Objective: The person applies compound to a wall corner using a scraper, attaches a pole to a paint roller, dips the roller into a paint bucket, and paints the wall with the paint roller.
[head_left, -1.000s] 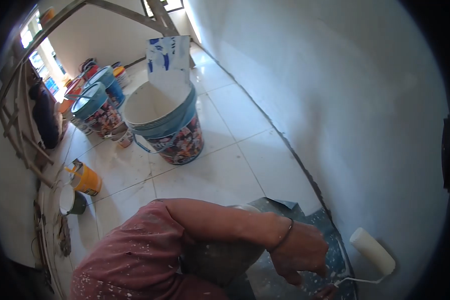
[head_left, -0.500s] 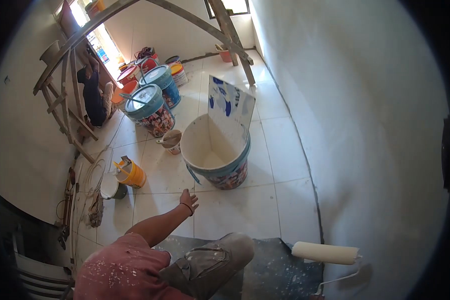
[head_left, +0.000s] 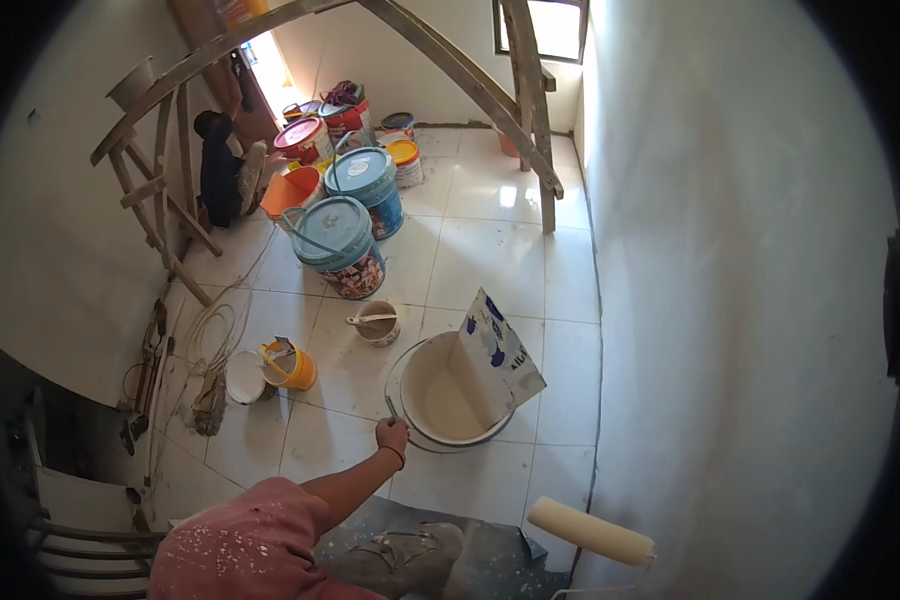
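Observation:
My left hand [head_left: 393, 435] reaches forward and is closed on the handle [head_left: 391, 405] of a large open paint bucket [head_left: 420, 408]. Pale paint covers the inside of the bucket. A flat rectangular board [head_left: 500, 352] with blue printing stands tilted inside it, rising above the rim. At the lower right a cream paint roller [head_left: 592, 532] hangs in the air beside the wall, its wire frame running down out of view. My right hand is outside the picture.
Lidded teal buckets [head_left: 332, 232] stand ahead, with a small tub [head_left: 377, 323] nearer. A yellow pail [head_left: 290, 365] and a white tub [head_left: 245, 378] sit left. A wooden trestle [head_left: 450, 62] spans the far side. Another person [head_left: 225, 170] crouches near the doorway. A wall [head_left: 730, 300] borders the right.
My left hand, fingers spread before, has reached the bucket and closed on its handle. The bucket appears lower and nearer in the view. The roller has shifted left and down, and the view has tilted.

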The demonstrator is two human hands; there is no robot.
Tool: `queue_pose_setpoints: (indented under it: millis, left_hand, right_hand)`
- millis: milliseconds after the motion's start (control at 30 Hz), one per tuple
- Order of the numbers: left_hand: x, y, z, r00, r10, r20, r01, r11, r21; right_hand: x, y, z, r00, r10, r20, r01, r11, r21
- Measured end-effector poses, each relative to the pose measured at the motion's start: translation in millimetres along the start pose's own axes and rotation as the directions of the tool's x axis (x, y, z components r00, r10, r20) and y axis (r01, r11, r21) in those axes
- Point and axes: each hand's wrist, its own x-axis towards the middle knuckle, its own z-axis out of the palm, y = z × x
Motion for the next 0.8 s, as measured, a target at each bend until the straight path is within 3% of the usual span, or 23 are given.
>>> queue_pose_setpoints:
  millis: [67,167,267,333,367,400,467,567,667,767,800]
  left_hand:
    - [-41,58,25,0.993,0.04,0.107,-0.04,0.999,0.001]
    - [-83,139,73,0.953,-0.11,0.283,0.123,0.992,-0.03]
    - [-72,161,105,0.925,-0.194,0.328,0.289,0.918,-0.272]
    - [-37,157,121,0.862,-0.34,0.376,0.473,0.807,-0.355]
    - [-27,159,116,0.825,-0.407,0.393,0.55,0.74,-0.388]
    - [-30,165,114,0.824,-0.437,0.361,0.559,0.733,-0.388]
    - [-36,179,129,0.823,-0.474,0.315,0.568,0.715,-0.408]
    - [-32,195,144,0.818,-0.538,0.205,0.573,0.726,-0.379]
    - [-29,201,144,0.805,-0.582,0.115,0.583,0.743,-0.329]
    - [-29,217,143,0.77,-0.632,0.088,0.622,0.713,-0.323]
    - [-23,229,146,0.771,-0.626,0.115,0.626,0.713,-0.317]
  right_hand:
    - [6,-31,-6,1.0,-0.017,-0.014,0.017,1.0,0.011]
    - [17,-69,-14,0.996,-0.074,-0.052,0.076,0.996,0.035]
    - [37,-117,-27,0.979,-0.169,-0.114,0.17,0.985,-0.001]
    - [56,-128,-37,0.952,-0.277,-0.128,0.279,0.96,-0.002]
    - [66,-124,-42,0.96,-0.27,-0.079,0.277,0.956,0.097]
    - [75,-122,-47,0.965,-0.262,-0.031,0.263,0.945,0.195]
    - [96,-157,-51,0.994,0.097,0.057,-0.101,0.993,0.068]
    - [121,-169,-51,0.972,0.222,0.075,-0.232,0.959,0.161]
    - [130,-205,-50,0.97,0.235,0.053,-0.236,0.884,0.403]
    - [136,-217,-50,1.0,-0.018,-0.002,0.018,1.0,0.022]
    - [137,-251,-48,0.999,0.037,0.014,-0.037,0.997,0.068]
